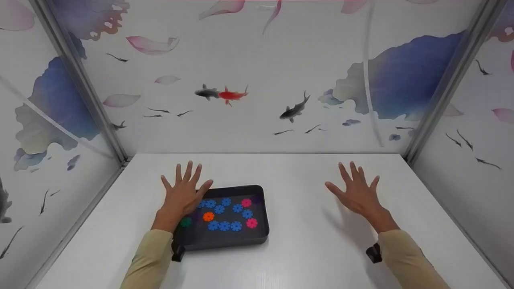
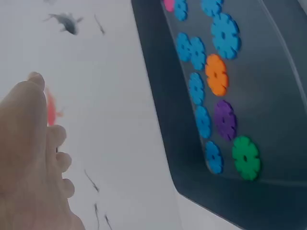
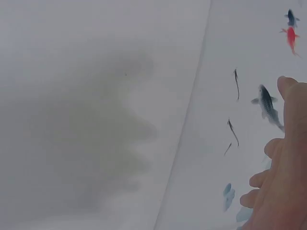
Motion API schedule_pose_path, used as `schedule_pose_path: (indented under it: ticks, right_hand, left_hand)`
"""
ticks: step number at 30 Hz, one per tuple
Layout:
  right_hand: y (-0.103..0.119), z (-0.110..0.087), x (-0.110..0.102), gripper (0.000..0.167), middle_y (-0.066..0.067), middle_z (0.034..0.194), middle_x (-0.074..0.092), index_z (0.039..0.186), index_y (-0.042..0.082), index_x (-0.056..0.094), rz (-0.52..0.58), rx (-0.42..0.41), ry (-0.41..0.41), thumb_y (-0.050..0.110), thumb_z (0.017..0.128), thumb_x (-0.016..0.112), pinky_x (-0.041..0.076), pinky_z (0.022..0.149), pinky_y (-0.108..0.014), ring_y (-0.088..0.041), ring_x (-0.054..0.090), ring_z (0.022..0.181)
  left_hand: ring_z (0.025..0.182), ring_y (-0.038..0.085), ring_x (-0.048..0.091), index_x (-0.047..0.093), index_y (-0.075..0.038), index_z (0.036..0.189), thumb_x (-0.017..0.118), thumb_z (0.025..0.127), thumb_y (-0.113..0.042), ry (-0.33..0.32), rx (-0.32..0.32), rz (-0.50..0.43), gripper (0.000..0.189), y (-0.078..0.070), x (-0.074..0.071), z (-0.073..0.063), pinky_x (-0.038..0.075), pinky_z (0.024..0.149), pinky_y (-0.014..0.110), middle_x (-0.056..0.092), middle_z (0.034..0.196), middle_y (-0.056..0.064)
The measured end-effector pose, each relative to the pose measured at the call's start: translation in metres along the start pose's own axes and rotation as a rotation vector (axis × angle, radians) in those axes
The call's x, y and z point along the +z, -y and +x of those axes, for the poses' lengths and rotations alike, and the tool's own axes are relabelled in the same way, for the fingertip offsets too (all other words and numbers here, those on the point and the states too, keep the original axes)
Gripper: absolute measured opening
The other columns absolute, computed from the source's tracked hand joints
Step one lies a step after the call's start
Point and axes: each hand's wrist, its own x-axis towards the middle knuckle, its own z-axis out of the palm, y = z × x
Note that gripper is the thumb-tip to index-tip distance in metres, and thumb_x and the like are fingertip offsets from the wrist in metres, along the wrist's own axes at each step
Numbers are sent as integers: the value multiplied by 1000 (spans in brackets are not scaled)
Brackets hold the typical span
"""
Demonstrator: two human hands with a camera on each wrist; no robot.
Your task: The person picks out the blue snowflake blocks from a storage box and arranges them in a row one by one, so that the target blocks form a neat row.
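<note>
My left hand (image 1: 182, 196) is spread with straight fingers over the left end of a black tray (image 1: 225, 242), holding nothing. In the tray lie several notched plastic discs: mostly blue discs (image 1: 224, 226), two pink discs (image 1: 251, 223), an orange disc (image 1: 208, 216) and a green disc (image 1: 186, 221). The left wrist view also shows a purple disc (image 2: 225, 120), hidden from the head view by my left hand and forearm. Off to the right, my right hand (image 1: 357, 194) is held above the white table with fingers spread and nothing in it, its shadow falling below.
The white table (image 1: 297, 257) meets a back wall (image 1: 257, 132) printed with fish, petals and blue leaves. Side walls (image 1: 474, 132) with the same print stand left and right, joined by grey metal corner posts (image 1: 445, 80). A black wrist device (image 1: 374, 253) sits at the right cuff.
</note>
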Motion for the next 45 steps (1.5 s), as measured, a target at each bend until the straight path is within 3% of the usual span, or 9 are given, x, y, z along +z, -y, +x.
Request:
schedule_pose_path:
  ticks: [8, 14, 17, 23, 31, 36, 40, 45]
  right_hand:
    - [28, -5, 1, 88, -21, 169, 1, 163, 16, 10, 124, -40, -28, 63, 98, 46, -12, 114, -77, -48, 3, 155]
    - [49, -11, 2, 84, -17, 170, 7, 163, 16, 12, 269, -77, -47, 56, 99, 51, -7, 118, -73, -41, 4, 157]
    - [60, -14, 2, 81, -14, 170, 11, 162, 17, 14, 379, -97, -65, 52, 100, 53, -3, 122, -68, -39, 8, 157]
    - [78, -22, 6, 74, -8, 168, 23, 161, 24, 22, 549, -83, -91, 49, 100, 55, 17, 123, -65, -36, 18, 156]
    - [96, -23, 14, 63, -10, 160, 39, 155, 21, 39, 705, -87, -111, 40, 99, 60, 28, 119, -65, -33, 31, 152]
    - [117, -22, 24, 58, -8, 152, 51, 148, 16, 51, 810, -111, -146, 33, 96, 68, 37, 118, -53, -29, 44, 145]
    - [138, -20, 30, 52, -5, 142, 61, 139, 12, 60, 839, -153, -172, 30, 92, 73, 42, 116, -47, -26, 54, 136]
    - [160, -18, 39, 41, -6, 135, 64, 127, 13, 68, 875, -204, -161, 27, 90, 75, 47, 112, -48, -26, 57, 131]
  left_hand:
    - [156, 42, -12, 7, -20, 162, 31, 103, -60, 9, 17, -152, 75, -17, -11, -14, -16, 113, 76, 0, 171, 12]
    - [157, 37, -8, 8, -21, 162, 30, 105, -56, -29, 18, -338, 71, -17, -19, -32, -16, 116, 72, 4, 171, 10]
    - [158, 36, -3, 11, -19, 162, 29, 107, -53, -42, 4, -437, 68, -14, -23, -42, -11, 120, 69, 9, 170, 11]
    - [158, 36, 7, 21, -15, 161, 28, 109, -49, -66, -41, -590, 62, -6, -23, -59, 6, 126, 59, 19, 169, 11]
    - [155, 29, 25, 32, -16, 158, 28, 108, -51, -135, -128, -671, 61, 1, -18, -68, 19, 127, 51, 32, 164, 6]
    - [153, 28, 31, 35, -12, 156, 28, 108, -52, -191, -199, -716, 63, 10, -16, -73, 25, 126, 48, 37, 162, 8]
    - [151, 35, 32, 33, -11, 157, 31, 107, -51, -189, -233, -723, 64, 19, -14, -74, 26, 124, 52, 36, 162, 14]
    - [149, 39, 34, 31, -9, 158, 36, 107, -49, -175, -281, -714, 65, 30, -13, -76, 28, 122, 57, 37, 160, 19]
